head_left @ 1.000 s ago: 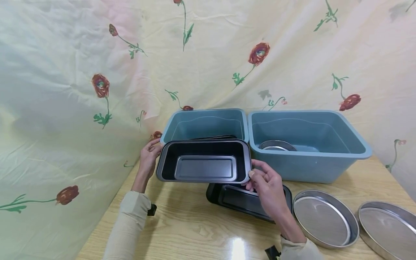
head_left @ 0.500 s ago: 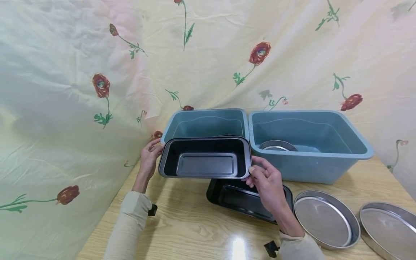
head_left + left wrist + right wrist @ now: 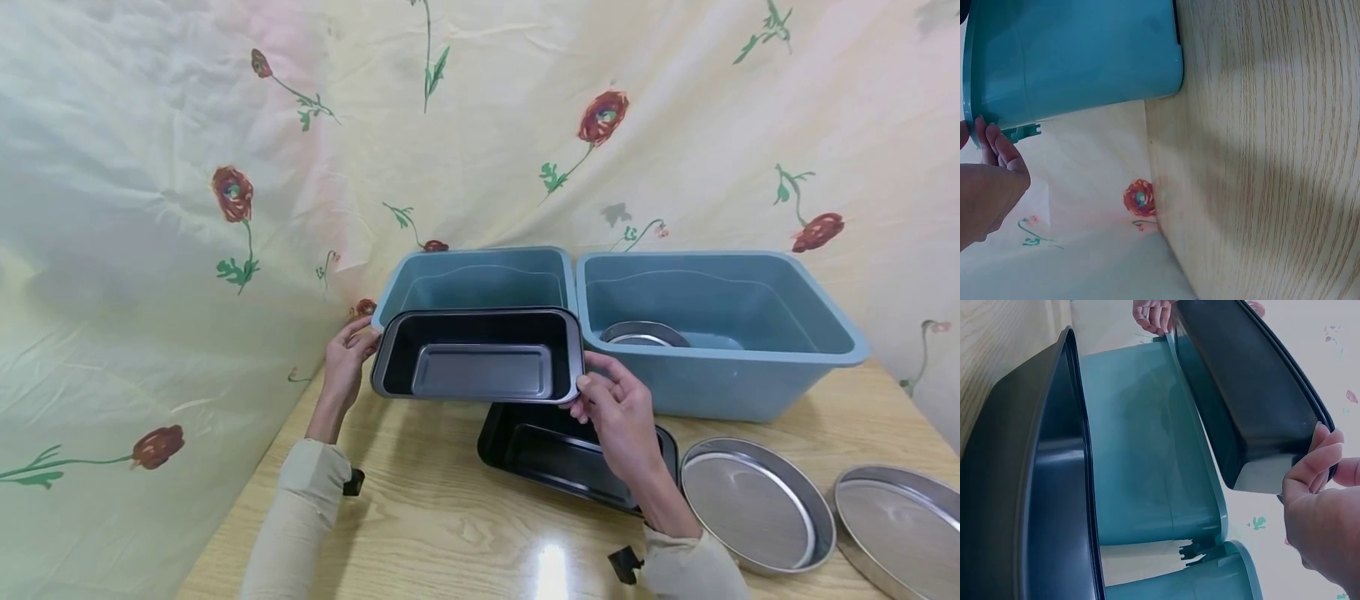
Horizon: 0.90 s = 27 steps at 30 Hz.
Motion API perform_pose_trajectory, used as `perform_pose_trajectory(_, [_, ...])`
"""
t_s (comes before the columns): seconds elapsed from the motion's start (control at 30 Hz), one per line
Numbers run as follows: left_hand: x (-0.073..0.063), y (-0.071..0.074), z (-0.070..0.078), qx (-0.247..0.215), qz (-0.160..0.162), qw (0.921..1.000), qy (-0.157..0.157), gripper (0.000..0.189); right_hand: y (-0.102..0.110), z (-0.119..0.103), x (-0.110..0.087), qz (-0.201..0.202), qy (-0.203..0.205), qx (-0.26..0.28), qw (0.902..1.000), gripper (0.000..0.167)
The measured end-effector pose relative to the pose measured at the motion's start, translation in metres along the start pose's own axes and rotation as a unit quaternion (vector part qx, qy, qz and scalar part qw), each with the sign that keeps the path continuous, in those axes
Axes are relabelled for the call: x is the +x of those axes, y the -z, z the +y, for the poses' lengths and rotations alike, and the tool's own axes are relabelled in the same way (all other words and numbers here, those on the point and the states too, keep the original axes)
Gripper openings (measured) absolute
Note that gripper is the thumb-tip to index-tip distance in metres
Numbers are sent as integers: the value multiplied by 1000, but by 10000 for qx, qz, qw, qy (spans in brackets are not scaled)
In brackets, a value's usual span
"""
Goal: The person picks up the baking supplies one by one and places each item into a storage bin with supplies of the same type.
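My right hand pinches the right-end rim of a black loaf pan. The pan is held up in front of the left blue bin, its inside facing me, and it overlaps the bin's front rim in the head view. From the right wrist camera, the pan's dark outer side shows beside the bin's rim. At the bin's front left corner, my left hand grips the rim; the left wrist view has its fingers under the lip. A second black loaf pan lies on the table beneath the raised one.
To the right stands another blue bin with a round metal pan inside. Two round metal pans, one nearer and one farther right, lie on the wooden table. Flowered cloth hangs behind and left.
The right hand has raised the loaf pan a little toward the left bin, so it covers more of the bin's front. The left hand has stayed on the rim.
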<state>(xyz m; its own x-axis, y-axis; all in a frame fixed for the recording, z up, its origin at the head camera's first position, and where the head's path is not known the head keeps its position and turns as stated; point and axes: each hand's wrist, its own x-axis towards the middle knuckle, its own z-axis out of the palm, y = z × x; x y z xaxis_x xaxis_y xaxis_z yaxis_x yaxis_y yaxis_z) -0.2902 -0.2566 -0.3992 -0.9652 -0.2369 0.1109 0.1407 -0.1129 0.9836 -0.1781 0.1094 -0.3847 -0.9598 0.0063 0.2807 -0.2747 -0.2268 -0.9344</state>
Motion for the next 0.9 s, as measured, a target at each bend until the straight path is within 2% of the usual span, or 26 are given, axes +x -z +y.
perform_pose_trajectory(0.5, [0, 1, 0, -33, -42, 10000, -30, 41, 1, 2, 8, -29, 77, 148, 9999, 39])
perform_pose_trajectory(0.9, [0, 0, -1, -199, 33, 9998, -5, 41, -1, 0, 16, -15, 191, 369, 9991, 36])
